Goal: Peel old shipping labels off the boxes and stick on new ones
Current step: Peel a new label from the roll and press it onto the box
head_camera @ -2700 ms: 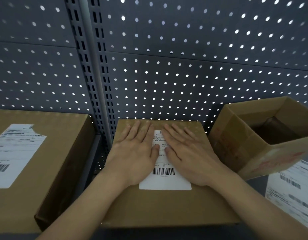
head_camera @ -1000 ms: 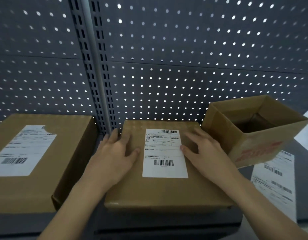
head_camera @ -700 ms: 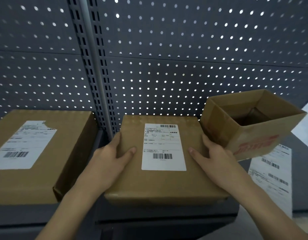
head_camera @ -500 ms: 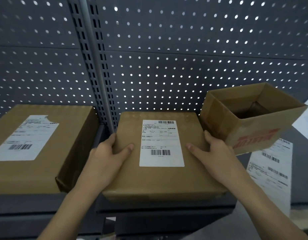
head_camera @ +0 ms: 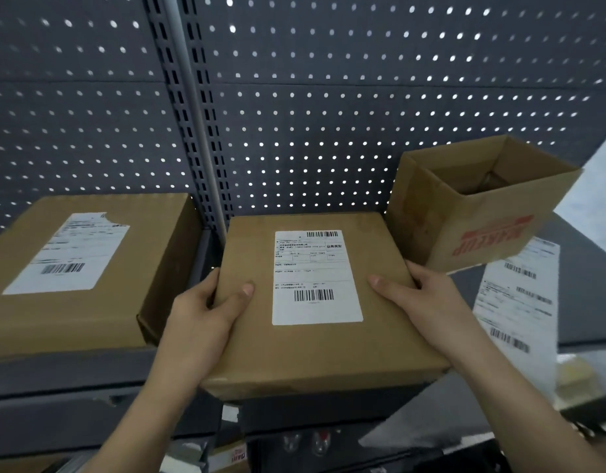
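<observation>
A flat brown box [head_camera: 315, 349] sits in the middle of the grey shelf, its front overhanging the shelf edge. A white shipping label [head_camera: 315, 278] with barcodes lies flat on its top. My left hand [head_camera: 206, 308] grips the box's left edge, thumb on top and fingers down the side. My right hand [head_camera: 428, 302] grips the right edge the same way. To the left stands a larger brown box [head_camera: 131, 302] bearing a white label [head_camera: 69, 254] with a torn top corner.
An open empty carton [head_camera: 482, 206] with red print stands tilted at the right, close to my right hand. A sheet of labels [head_camera: 520, 302] lies on the shelf under it. A perforated grey back panel [head_camera: 329, 114] and a slotted upright [head_camera: 192, 107] close the rear.
My hands left the label, where they were pressing it flat, slid outward to the box's two side edges and gripped them. The box has come forward over the shelf edge.
</observation>
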Available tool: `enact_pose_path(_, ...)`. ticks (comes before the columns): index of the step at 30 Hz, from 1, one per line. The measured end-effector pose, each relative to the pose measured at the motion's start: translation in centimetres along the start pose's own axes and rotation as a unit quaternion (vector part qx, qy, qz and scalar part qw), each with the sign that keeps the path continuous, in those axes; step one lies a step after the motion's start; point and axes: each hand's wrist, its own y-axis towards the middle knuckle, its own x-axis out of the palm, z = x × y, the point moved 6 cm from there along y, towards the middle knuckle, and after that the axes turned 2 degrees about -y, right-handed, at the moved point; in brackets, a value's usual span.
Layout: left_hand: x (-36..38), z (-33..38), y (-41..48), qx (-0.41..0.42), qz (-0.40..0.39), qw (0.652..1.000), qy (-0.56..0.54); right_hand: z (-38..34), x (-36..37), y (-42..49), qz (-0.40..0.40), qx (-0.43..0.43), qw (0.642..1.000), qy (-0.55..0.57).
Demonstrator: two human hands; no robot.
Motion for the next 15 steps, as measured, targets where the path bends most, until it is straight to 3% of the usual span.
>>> enact_pose_path(4, -0.1, -0.5, -0.9, -0.008, -0.066, 0.997, -0.050, 0.1, 0.2, -3.2, 0.046, 0.005, 0.999, 0.021)
enact_pose_path(15, 0.0, 2.0, -6.5, 0.049, -0.189, 0.980, -0.023, 0.9, -0.6, -16.1, 0.182, 0.017, 0.982, 0.044)
